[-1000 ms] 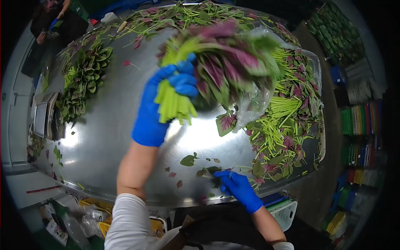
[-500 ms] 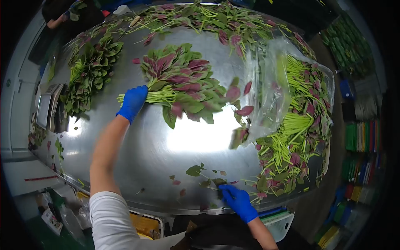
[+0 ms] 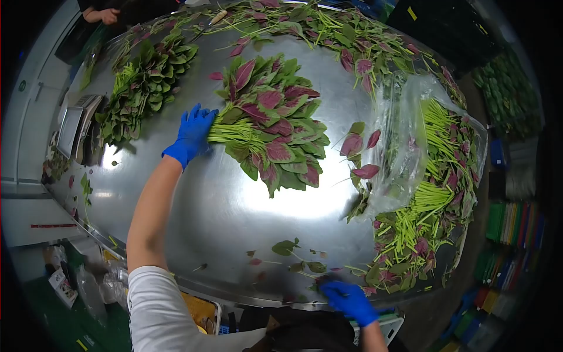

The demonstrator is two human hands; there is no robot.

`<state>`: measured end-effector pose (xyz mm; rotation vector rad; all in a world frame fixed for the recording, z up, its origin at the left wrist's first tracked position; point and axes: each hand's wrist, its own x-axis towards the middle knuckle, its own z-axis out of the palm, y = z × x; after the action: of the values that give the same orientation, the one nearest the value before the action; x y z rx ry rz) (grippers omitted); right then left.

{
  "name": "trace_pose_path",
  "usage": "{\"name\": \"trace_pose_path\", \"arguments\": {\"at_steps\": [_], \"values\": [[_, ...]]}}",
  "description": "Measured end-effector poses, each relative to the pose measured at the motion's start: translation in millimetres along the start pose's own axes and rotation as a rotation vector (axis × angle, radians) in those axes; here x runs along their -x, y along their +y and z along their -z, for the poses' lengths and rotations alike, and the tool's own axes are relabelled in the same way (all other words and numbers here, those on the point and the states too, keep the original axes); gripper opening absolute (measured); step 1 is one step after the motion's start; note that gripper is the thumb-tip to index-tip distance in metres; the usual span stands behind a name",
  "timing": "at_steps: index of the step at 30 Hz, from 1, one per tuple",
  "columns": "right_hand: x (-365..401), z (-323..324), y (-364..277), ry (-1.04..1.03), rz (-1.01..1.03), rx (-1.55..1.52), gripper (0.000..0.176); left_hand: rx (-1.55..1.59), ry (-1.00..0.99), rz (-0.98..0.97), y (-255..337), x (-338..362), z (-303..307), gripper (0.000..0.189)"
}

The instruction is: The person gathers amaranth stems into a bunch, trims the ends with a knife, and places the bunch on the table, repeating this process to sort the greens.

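A full bunch of red-and-green amaranth [image 3: 275, 126] lies mid-table, leaves to the right and pale stems to the left. At its stem ends is my gloved left hand [image 3: 192, 134], fingers stretched out and a little apart, seemingly against the cut ends rather than wrapped round them. Low on the right, near the table's front edge, my gloved right hand [image 3: 349, 300] is blurred by motion. A dark smear shows by its fingertips; whether it is a held leaf I cannot make out. Loose leaves [image 3: 285, 247] lie just left of that hand.
Stacked amaranth [image 3: 143, 88] and a scale [image 3: 71, 130] stand at the left. Along the back runs a heap of loose stems [image 3: 328, 29]. A clear plastic bag [image 3: 399, 152] and more amaranth [image 3: 434, 193] cover the right side. Another person's hand [image 3: 108, 16] shows at back left.
The view has shifted. My left hand has slid from around the stems to their ends, and the bunch lies turned, leaves lower. My right hand has moved toward the table's front edge.
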<state>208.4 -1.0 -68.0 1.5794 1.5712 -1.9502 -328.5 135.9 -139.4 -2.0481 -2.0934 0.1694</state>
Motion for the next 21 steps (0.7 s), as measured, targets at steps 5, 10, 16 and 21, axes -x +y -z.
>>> {"name": "trace_pose_path", "arguments": {"at_steps": [5,10,16,21], "values": [[33,49,-12,0.421,0.079,0.759,0.050,0.741,0.122,0.271,-9,0,25,0.059],[-10,40,-107,0.535,0.242,0.572,0.054,0.670,0.218,0.338,24,-17,-7,0.033],[-91,15,-182,0.327,0.793,0.638,0.046,1.275,0.564,0.600,23,-7,-68,0.014],[-154,-12,-263,0.330,1.066,0.735,0.055,1.819,0.552,0.776,13,1,-27,0.013]]}}
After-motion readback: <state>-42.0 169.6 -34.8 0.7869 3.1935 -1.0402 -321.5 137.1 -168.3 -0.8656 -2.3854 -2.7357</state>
